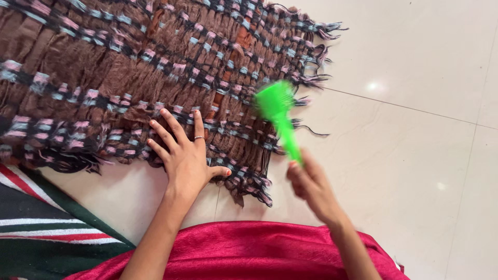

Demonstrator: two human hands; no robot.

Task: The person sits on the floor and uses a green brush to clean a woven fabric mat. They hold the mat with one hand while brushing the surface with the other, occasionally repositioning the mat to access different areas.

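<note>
While the left hand (182, 158) lies flat on the brown woven rug (104, 67), fingers spread wide, the right hand (311, 186) grips a green brush (277, 111). The bristles could catch the loose fringe (311, 78) and pull threads out.

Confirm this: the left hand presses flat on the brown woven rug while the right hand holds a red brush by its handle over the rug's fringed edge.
Not quite: the brush is bright green, not red, as the head view shows. The rest holds: the left hand lies flat on the brown woven rug, and the right hand grips the handle.
</note>
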